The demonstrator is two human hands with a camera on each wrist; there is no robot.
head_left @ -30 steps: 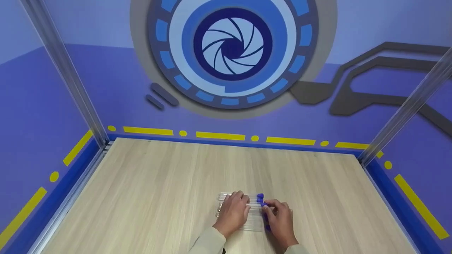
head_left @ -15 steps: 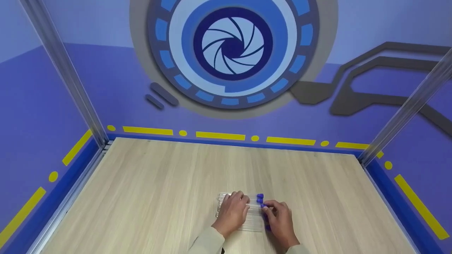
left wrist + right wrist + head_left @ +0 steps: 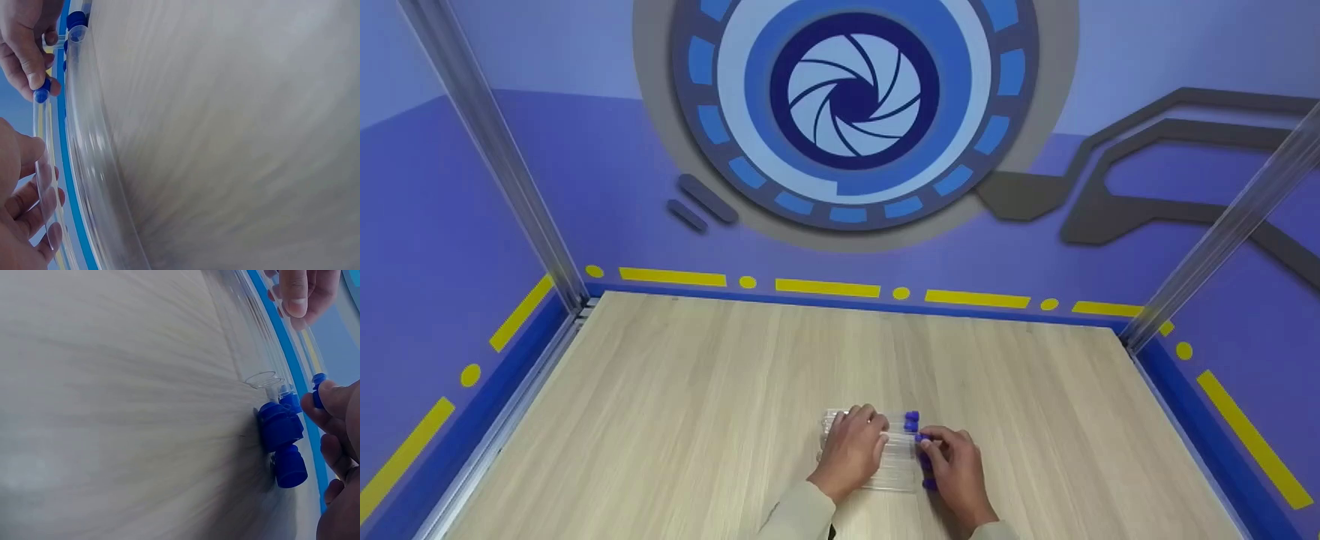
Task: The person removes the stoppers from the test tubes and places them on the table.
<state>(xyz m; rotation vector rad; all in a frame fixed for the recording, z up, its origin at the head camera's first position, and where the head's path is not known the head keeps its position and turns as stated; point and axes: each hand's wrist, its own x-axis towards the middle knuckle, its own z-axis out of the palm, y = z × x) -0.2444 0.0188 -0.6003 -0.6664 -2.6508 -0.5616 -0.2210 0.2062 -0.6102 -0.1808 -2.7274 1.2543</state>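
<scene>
In the left wrist view, my left hand (image 3: 25, 197) grips a clear test tube (image 3: 44, 124) between thumb and curled fingers. Thumb and fingertips of my right hand (image 3: 956, 469) pinch a small blue cap (image 3: 42, 90) at that tube's mouth; how deep it sits I cannot tell. The right wrist view shows the same pinched cap (image 3: 319, 389). Beneath the hands, several clear test tubes (image 3: 894, 476) lie side by side on the table. Part of that row is hidden by my left hand.
Loose blue caps (image 3: 281, 427) lie beside open tube mouths (image 3: 264, 379) at the row's near right end. Further caps (image 3: 912, 420) sit at the ends of the far tubes. The wooden table (image 3: 697, 390) reaches back to a patterned blue wall (image 3: 585, 187).
Both hands stay almost in place, with the right still pinching the cap. My left hand has shifted very slightly to the left.
</scene>
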